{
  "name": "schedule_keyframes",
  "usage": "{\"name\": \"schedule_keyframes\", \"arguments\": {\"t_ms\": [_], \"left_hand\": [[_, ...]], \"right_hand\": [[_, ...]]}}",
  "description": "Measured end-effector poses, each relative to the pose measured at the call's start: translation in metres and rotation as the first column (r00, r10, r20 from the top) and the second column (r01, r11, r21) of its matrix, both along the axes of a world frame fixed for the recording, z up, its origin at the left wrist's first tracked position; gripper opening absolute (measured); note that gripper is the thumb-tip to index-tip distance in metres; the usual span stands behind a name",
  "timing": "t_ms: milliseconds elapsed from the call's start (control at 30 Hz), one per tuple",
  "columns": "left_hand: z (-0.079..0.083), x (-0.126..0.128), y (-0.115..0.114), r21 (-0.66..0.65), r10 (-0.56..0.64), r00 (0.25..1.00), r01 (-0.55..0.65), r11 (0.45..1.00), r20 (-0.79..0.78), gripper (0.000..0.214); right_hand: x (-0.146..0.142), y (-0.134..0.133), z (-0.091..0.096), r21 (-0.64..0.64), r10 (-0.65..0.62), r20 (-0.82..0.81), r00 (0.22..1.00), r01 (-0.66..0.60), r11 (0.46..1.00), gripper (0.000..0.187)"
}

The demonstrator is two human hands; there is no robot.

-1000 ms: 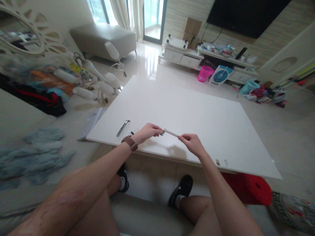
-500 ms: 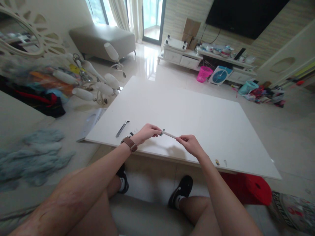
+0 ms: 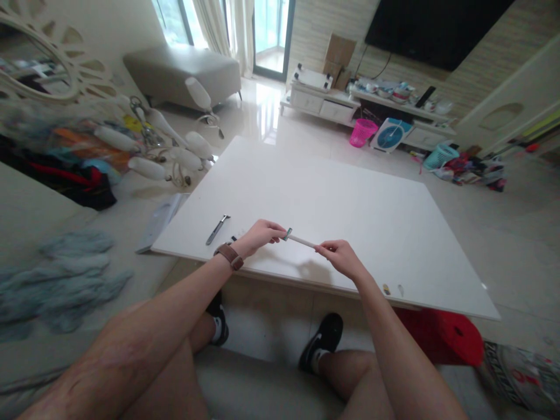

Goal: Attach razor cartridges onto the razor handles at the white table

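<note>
Our left hand (image 3: 262,231) has, to its left and well apart from its fingers, a grey tool (image 3: 217,230) with a short crosspiece at its far end, lying flat on the white desk (image 3: 350,198); we suppose it was put there to leave room between our two hands while keeping it within reach. Nearer, just beside the wrist with its brown strap (image 3: 230,255), sits a small dark item (image 3: 233,238), partly hidden by our forearm, so we cannot tell what it is

The left hand itself is pinched, thumb and fingertips drawn together at a little dark-green head (image 3: 287,234), which stands across the end of a slim pale handle (image 3: 301,240). That handle bridges the gap between our hands, above the desk near its close edge. At its other end our right hand (image 3: 339,254) closes thumb and fingers on it, a grip at each end that probably steadies so thin a piece while letting the fingertips work the head

Right of and nearer to us than the right hand, past the forearm, lie a small yellowish piece (image 3: 386,289) and, just beside it, a pale clear one (image 3: 401,289), perhaps set aside there to be out of our way
</note>
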State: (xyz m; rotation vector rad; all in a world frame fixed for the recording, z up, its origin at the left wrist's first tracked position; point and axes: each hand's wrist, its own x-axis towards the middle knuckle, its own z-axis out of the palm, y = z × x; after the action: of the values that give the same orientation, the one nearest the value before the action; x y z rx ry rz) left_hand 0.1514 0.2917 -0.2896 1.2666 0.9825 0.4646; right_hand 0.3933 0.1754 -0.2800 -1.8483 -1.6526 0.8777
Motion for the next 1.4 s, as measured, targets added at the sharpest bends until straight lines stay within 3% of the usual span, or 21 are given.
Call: {"name": "schedule_keyframes", "arguments": {"t_ms": [167, 367, 500, 667, 800, 833, 967, 1000, 1133, 1300, 1333, 1400], "left_hand": [[0.0011, -0.0004, 0.0002, -0.016, -0.013, 1.0, 0.013, 1.0, 0.022, 0.02], [-0.0023, -0.0001, 0.0003, -0.014, 0.007, 0.999, -0.006, 1.0, 0.043, 0.019], [-0.0006, -0.0001, -0.0004, -0.021, -0.021, 0.999, 0.022, 1.0, 0.044, 0.021], [0.0011, 0.0003, -0.0014, -0.008, -0.008, 0.999, 0.009, 1.0, 0.04, 0.018], [0.0017, 0.0002, -0.0017, -0.025, -0.02, 0.998, 0.021, 0.999, 0.055, 0.017], [0.002, 0.0002, -0.0018, -0.023, -0.017, 0.998, 0.018, 1.0, 0.056, 0.017], [0.0036, 0.0002, -0.0022, -0.005, -0.001, 0.999, 0.001, 1.0, 0.034, 0.018], [0.004, 0.0001, -0.0022, -0.004, -0.002, 1.0, 0.002, 1.0, 0.03, 0.019], [0.0044, -0.0002, -0.002, -0.012, -0.021, 0.999, 0.022, 1.0, 0.038, 0.019], [0.0035, 0.0004, -0.0012, -0.016, -0.004, 0.998, 0.005, 1.0, 0.057, 0.02], [0.0037, 0.0005, -0.0012, -0.014, -0.004, 0.999, 0.004, 1.0, 0.052, 0.02], [0.0045, 0.0005, -0.0016, -0.011, -0.009, 0.999, 0.009, 1.0, 0.042, 0.019]], "right_hand": [[0.0013, -0.0002, -0.0007, 0.017, -0.072, -0.074, 0.995, 0.074, 0.997, 0.044], [-0.0047, -0.0006, 0.0026, -0.028, 0.069, -0.056, 0.996, -0.071, 0.997, 0.042], [-0.0026, -0.0009, 0.0048, 0.053, -0.109, -0.081, 0.991, 0.114, 0.992, 0.044], [-0.0033, -0.0024, 0.0064, -0.061, 0.102, -0.062, 0.993, -0.106, 0.992, 0.042], [-0.0039, -0.0027, 0.0059, 0.078, -0.105, -0.055, 0.993, 0.109, 0.991, 0.045], [-0.0047, -0.0028, 0.0051, 0.082, -0.101, -0.039, 0.994, 0.104, 0.991, 0.045], [-0.0069, -0.0033, 0.0035, -0.025, 0.141, -0.029, 0.99, -0.142, 0.99, 0.045], [-0.0065, -0.0031, 0.0039, -0.015, 0.126, -0.042, 0.991, -0.127, 0.992, 0.045], [-0.0032, -0.0025, 0.0055, 0.099, -0.134, -0.054, 0.99, 0.139, 0.985, 0.047], [-0.0048, -0.0042, 0.0047, -0.075, 0.163, -0.036, 0.986, -0.166, 0.983, 0.046], [-0.0051, -0.0041, 0.005, -0.055, 0.142, -0.046, 0.989, -0.145, 0.988, 0.047], [-0.0053, -0.0034, 0.0057, 0.047, -0.011, -0.068, 0.998, 0.015, 0.999, 0.048]]}}
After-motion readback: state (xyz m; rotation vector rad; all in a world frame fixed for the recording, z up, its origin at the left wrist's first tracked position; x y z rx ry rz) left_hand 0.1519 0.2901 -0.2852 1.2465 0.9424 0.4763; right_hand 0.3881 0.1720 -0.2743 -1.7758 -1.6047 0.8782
